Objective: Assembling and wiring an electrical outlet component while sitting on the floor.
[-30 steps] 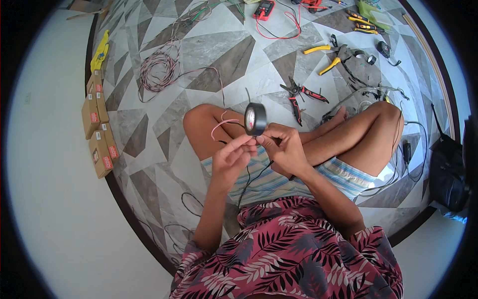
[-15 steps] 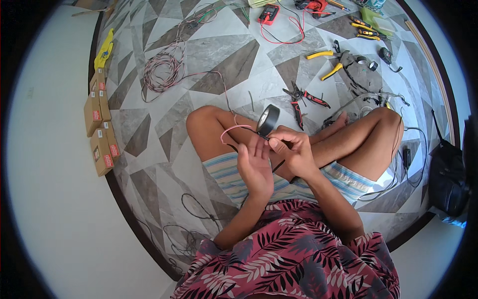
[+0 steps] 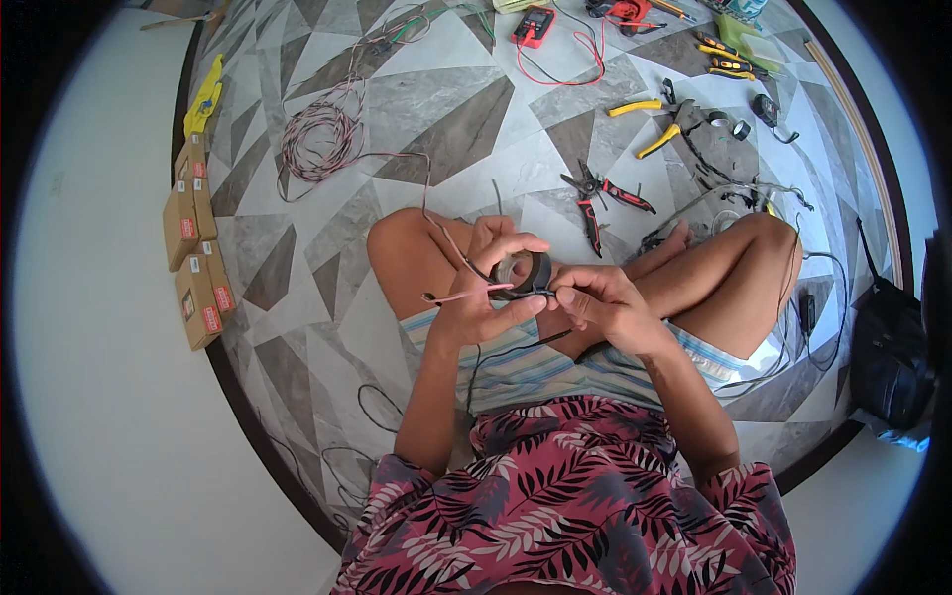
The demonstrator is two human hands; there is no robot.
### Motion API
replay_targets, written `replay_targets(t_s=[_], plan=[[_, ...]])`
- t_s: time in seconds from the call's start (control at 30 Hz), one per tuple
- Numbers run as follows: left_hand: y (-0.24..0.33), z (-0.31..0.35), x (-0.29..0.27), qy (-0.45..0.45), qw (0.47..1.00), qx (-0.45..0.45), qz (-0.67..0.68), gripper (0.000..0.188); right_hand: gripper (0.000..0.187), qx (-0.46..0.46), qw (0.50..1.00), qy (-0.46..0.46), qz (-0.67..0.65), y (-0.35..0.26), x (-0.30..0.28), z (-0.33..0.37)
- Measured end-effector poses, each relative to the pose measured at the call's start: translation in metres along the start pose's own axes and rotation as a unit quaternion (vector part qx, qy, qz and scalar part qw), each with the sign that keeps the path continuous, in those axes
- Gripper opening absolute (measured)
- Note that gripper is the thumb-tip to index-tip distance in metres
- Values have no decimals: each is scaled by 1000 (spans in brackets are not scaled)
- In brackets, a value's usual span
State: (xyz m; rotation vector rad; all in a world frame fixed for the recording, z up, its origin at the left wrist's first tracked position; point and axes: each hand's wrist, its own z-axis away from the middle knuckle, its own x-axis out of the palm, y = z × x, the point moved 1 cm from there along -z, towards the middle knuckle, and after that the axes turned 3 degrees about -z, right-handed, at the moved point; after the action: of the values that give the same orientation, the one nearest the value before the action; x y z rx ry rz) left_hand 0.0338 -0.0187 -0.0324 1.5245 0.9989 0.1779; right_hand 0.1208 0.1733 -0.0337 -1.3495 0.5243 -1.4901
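Observation:
Above my lap, my left hand [image 3: 478, 296] curls round a roll of black electrical tape [image 3: 538, 276], thumb below and fingers over the top. My right hand [image 3: 613, 309] pinches a dark wire joint close against the roll; exactly what lies between its fingertips is partly hidden. A pink wire [image 3: 461, 295] with a dark end sticks out leftward across my left palm. From the joint, a red-and-black wire [image 3: 428, 188] runs up over my knee to a loose coil [image 3: 322, 142] on the floor. A black cable [image 3: 526, 346] hangs below my hands onto the striped shorts.
Red-handled wire strippers [image 3: 595, 203] lie beyond my legs, with yellow-handled pliers [image 3: 659, 139] farther right. A red multimeter [image 3: 534, 27] is at the far side. Cardboard boxes [image 3: 198, 288] line the left wall. A black bag [image 3: 888, 342] sits at right.
My left hand has gone from lying open, palm up, to gripping the tape roll, which has come lower. My right hand has shifted slightly right and down. The pink wire now points left.

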Motion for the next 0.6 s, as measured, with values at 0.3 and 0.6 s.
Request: replay_targets(t_s=[0.3, 0.6], plan=[[13, 0, -3, 16, 998, 35, -41, 29, 20, -33, 991, 23, 130, -10, 13, -12], [14, 21, 7, 89, 994, -26, -64, 27, 12, -110, 954, 163, 225, -2, 29, -18]])
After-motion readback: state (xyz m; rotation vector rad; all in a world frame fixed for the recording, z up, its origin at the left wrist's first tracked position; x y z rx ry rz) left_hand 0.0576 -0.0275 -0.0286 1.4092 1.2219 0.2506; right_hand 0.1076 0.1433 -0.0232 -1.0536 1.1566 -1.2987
